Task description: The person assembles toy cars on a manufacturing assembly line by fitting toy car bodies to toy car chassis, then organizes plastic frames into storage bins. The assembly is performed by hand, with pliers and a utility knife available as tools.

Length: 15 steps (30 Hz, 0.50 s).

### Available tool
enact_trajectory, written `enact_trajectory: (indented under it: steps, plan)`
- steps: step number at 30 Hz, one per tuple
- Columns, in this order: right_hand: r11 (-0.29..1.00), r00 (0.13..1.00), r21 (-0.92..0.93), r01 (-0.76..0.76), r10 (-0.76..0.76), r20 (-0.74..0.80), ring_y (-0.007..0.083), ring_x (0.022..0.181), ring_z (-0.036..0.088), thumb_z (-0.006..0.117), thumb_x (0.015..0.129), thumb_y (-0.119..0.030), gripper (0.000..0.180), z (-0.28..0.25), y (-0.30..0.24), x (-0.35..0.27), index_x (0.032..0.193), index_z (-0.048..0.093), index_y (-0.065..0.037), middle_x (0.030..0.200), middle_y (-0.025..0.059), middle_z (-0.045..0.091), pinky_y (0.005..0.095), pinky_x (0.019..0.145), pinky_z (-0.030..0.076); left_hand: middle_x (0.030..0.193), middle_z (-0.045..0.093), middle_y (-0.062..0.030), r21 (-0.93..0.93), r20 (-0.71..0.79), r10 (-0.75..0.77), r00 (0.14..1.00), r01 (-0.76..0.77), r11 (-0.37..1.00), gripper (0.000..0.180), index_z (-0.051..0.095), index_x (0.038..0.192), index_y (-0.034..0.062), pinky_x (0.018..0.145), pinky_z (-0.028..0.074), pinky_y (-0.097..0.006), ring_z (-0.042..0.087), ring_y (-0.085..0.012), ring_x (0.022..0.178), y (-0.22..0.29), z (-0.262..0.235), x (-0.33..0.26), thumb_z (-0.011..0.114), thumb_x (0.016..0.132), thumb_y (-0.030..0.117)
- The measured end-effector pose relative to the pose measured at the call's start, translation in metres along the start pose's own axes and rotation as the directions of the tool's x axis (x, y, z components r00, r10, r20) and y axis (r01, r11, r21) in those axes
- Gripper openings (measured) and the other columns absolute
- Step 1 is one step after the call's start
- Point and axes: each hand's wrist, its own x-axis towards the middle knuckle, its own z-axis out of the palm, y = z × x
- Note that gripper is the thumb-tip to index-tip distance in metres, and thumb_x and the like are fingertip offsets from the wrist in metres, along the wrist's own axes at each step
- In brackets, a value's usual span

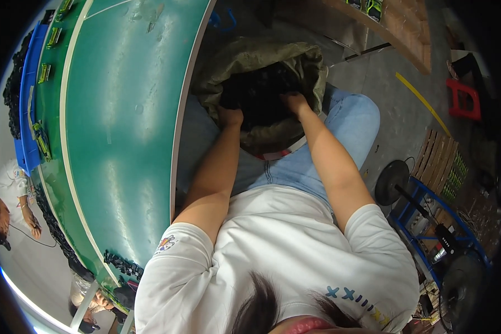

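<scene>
Dark hair and a white shirt [295,250] are filling the foreground. Beyond, both hands are reaching into an olive sack [261,67] beside the green counter [122,111]: left hand [230,116] and right hand [295,101] apparently gathering black parts [259,92]; their grip is hidden. Lifting out a handful looks next.

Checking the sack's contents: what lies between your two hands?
Head view: a heap of black parts inside the olive sack lies between left hand and right hand.

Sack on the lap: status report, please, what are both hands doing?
Left hand and right hand both inside the olive sack, among black parts. Grip hidden. Green table edge close on the left.
</scene>
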Motion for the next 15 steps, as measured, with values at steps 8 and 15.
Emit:
enact_trajectory:
  steps: [8,15]
  plan:
    - [0.992,0.923,-0.124,0.003,-0.05,-0.38,0.036,0.118,0.047,0.064,0.073,-0.043,0.071,-0.015,-0.038,-0.012,0.128,0.045,-0.001,0.122,0.0231,0.053,0.037,0.096,0.039,0.136,0.036,-0.0229,0.208,0.035,0.06,0.998,-0.066,0.976,0.078,0.017,0.14,0.0071,0.101,0.039,-0.042,0.044,-0.0366,0.12,-0.027,0.005,0.012,0.061,0.076,0.015]
    - [0.953,0.957,0.243,0.181,-0.114,-0.266,0.0287,0.118,0.048,0.073,0.07,-0.038,0.085,-0.007,-0.084,-0.004,0.134,0.034,0.001,0.128,0.0207,0.048,0.0334,0.097,0.038,0.134,0.039,-0.0227,0.271,0.125,0.049,0.991,-0.082,0.959,0.083,0.028,0.137,0.0063,0.102,0.037,-0.042,0.043,-0.0371,0.121,-0.028,0.035,0.004,0.07,0.069,0.025]
